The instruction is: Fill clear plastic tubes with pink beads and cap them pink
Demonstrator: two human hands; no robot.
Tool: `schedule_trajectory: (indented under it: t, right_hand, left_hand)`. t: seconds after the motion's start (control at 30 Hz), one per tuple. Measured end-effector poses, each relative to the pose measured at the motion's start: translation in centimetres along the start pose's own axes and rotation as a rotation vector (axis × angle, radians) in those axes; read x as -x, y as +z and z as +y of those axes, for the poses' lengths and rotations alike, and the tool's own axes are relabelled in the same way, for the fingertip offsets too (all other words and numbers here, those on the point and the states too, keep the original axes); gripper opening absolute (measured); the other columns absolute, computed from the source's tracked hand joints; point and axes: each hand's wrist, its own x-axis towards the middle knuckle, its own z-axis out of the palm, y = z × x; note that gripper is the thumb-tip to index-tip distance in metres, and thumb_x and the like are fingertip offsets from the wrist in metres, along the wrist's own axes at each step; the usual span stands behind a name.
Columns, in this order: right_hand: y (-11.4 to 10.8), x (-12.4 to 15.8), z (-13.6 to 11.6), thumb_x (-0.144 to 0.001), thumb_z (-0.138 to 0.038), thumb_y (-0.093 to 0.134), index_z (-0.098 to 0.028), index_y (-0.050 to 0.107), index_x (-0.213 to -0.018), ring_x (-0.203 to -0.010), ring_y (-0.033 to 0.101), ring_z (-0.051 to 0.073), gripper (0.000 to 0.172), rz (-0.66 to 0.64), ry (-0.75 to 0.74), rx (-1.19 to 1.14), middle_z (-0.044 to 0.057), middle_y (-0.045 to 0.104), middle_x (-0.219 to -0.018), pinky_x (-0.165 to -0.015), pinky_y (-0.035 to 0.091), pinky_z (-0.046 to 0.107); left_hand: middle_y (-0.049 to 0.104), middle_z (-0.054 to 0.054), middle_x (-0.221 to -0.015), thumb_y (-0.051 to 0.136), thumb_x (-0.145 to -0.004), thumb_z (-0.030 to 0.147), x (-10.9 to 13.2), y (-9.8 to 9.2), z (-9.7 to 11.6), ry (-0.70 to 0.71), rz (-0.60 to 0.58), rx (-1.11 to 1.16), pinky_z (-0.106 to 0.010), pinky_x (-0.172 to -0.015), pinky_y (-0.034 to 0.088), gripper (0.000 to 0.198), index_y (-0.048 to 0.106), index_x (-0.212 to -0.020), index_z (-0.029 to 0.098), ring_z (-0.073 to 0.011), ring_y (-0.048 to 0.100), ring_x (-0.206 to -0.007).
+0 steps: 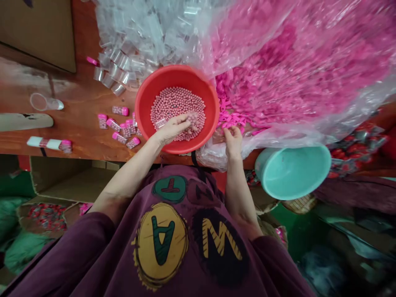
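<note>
A red basin (140, 103) holds a heap of small pink beads (170, 99). Over the heap, my left hand (175, 128) is closed around a small clear container (192, 118) with pink beads in it. Another clear container (161, 123) lies beside that hand, within the basin. To the right of the basin, my right hand (233, 142) has thumb and fingers drawn together at the edge of loose bright pink plastic pieces (233, 119). Whatever sits between its fingertips is too small to make out. Filled pink-capped containers (126, 130) lie left of the basin.
Many empty clear containers (119, 66) are piled behind the basin. A large plastic bag of pink pieces (297, 82) spreads across the right. A turquoise basin (293, 173) sits at the table's front edge. A cardboard box (37, 33) stands at the far left.
</note>
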Motion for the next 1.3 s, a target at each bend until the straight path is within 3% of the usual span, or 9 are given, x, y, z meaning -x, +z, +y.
schedule_trajectory:
  t: [0.13, 0.3, 0.43, 0.57, 0.67, 0.9, 1.0, 1.1, 1.3]
  right_hand:
    - [0.5, 2.7, -3.5, -0.072, -0.054, 0.086, -0.026, 0.056, -0.091, -0.06, 0.052, 0.012, 0.046, -0.197, 0.081, -0.241, -0.007, 0.055, -0.073, -0.056, 0.045, 0.025]
    - [3.6, 4.9, -8.1, -0.074, -0.051, 0.091, -0.026, 0.065, -0.104, -0.065, 0.054, 0.009, 0.047, -0.434, -0.013, -0.324, -0.006, 0.06, -0.081, -0.061, 0.048, 0.023]
    - [4.5, 4.7, -8.2, -0.07, -0.051, 0.094, -0.025, 0.063, -0.109, -0.061, 0.052, 0.008, 0.057, -0.385, -0.071, -0.234, -0.007, 0.063, -0.081, -0.058, 0.046, 0.021]
    - [3.0, 5.0, -5.5, -0.074, -0.054, 0.09, -0.023, 0.062, -0.108, -0.059, 0.053, 0.009, 0.054, -0.317, -0.041, -0.055, -0.007, 0.063, -0.077, -0.054, 0.043, 0.02]
    - [2.4, 6.3, -3.0, -0.082, -0.06, 0.082, -0.021, 0.064, -0.11, -0.065, 0.055, 0.01, 0.051, -0.292, -0.065, 0.078, -0.003, 0.064, -0.084, -0.06, 0.049, 0.024]
    - [3.9, 7.4, 0.2, -0.092, -0.058, 0.069, -0.019, 0.071, -0.112, -0.075, 0.056, 0.015, 0.044, -0.108, -0.328, 0.383, 0.007, 0.06, -0.106, -0.077, 0.059, 0.037]
    - [3.5, 6.8, 0.6, -0.09, -0.064, 0.07, -0.02, 0.072, -0.114, -0.072, 0.056, 0.014, 0.05, -0.14, -0.278, 0.338, 0.006, 0.061, -0.106, -0.075, 0.06, 0.037]
    - [2.7, 6.4, 0.4, -0.085, -0.075, 0.073, -0.023, 0.07, -0.118, -0.068, 0.058, 0.015, 0.062, -0.221, -0.152, 0.191, 0.003, 0.064, -0.095, -0.067, 0.06, 0.036]
    - [2.9, 5.9, -4.1, -0.087, -0.074, 0.075, -0.027, 0.067, -0.134, -0.076, 0.069, 0.018, 0.067, -0.319, -0.199, 0.031, 0.003, 0.072, -0.094, -0.077, 0.065, 0.041]
  left_hand:
    - [0.078, -0.012, -0.111, 0.074, -0.094, 0.032, 1.1, 0.7, 1.3, -0.04, -0.037, 0.145, -0.027, -0.078, 0.057, 0.045, 0.067, -0.135, 0.015, -0.0185, 0.076, -0.094]
    - [0.075, -0.01, -0.103, 0.057, -0.101, 0.028, 2.0, 1.9, 2.3, -0.077, -0.038, 0.133, -0.031, -0.076, 0.057, 0.034, 0.064, -0.132, 0.014, -0.0198, 0.074, -0.087]
    - [0.071, -0.008, -0.095, 0.057, -0.103, 0.026, 1.1, 0.3, 1.1, -0.089, 0.152, -0.383, -0.029, -0.076, 0.053, 0.022, 0.064, -0.12, 0.013, -0.0168, 0.067, -0.077]
    - [0.074, -0.015, -0.104, 0.066, -0.098, 0.022, -0.7, -2.4, -1.2, -0.314, 0.291, -1.115, -0.034, -0.093, 0.052, 0.014, 0.071, -0.106, 0.011, -0.0252, 0.069, -0.099]
    - [0.075, -0.021, -0.112, 0.065, -0.098, 0.025, -2.6, -2.5, -3.0, -0.421, 0.267, -1.226, -0.041, -0.098, 0.051, 0.021, 0.076, -0.106, 0.009, -0.0328, 0.07, -0.11]
    - [0.077, -0.016, -0.112, 0.06, -0.094, 0.012, -8.8, 1.2, -5.2, -0.236, 0.249, -1.122, -0.036, -0.101, 0.05, 0.022, 0.079, -0.104, 0.01, -0.0281, 0.068, -0.111]
    - [0.074, -0.009, -0.09, 0.061, -0.091, 0.007, -9.6, 1.2, -4.2, -0.239, 0.225, -0.769, -0.028, -0.082, 0.051, 0.013, 0.074, -0.091, 0.01, -0.0185, 0.066, -0.083]
    - [0.063, -0.001, -0.07, 0.06, -0.09, 0.004, -7.9, 0.3, -2.4, -0.261, 0.139, -0.314, -0.023, -0.062, 0.044, 0.013, 0.067, -0.083, 0.012, -0.0108, 0.054, -0.057]
    - [0.068, 0.0, -0.077, 0.071, -0.084, 0.007, -1.6, -1.4, 0.4, -0.13, 0.058, 0.095, -0.021, -0.059, 0.044, 0.022, 0.071, -0.105, 0.012, -0.0091, 0.063, -0.062]
